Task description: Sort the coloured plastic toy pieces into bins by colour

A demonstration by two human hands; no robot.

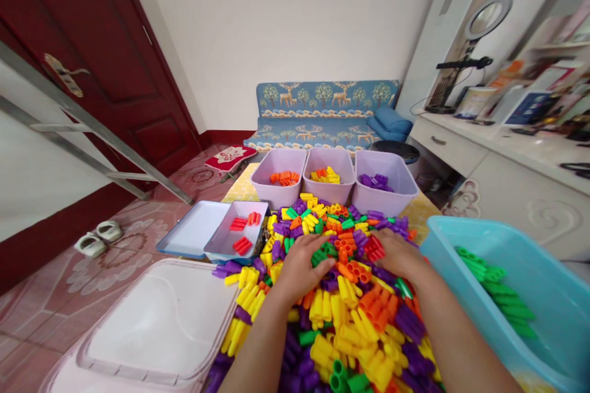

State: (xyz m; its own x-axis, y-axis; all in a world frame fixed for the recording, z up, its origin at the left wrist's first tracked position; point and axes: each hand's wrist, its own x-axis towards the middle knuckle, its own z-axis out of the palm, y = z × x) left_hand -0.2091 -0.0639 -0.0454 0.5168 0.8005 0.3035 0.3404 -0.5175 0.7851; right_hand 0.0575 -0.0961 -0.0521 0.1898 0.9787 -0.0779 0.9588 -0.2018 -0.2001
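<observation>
Amid the pile (pixel 343 344), the right hand (pixel 396 253) clamped red tubes (pixel 374 249): likely light, stiff, side-pinchable. The left hand's (pixel 298 267) grip was unclear.

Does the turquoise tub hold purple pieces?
No, the visible pieces in the turquoise tub are green pieces, while purple pieces lie in the rightmost lavender bin.

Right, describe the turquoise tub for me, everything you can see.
The turquoise tub looks like smooth plastic: deep, roughly rectangular, with rounded corners and a rim. It stands upright, open at the top, to the right of the multicoloured pile. Green pieces lie inside, toward the pile side. Whether the pile touches its outer wall is hard to tell.
</observation>
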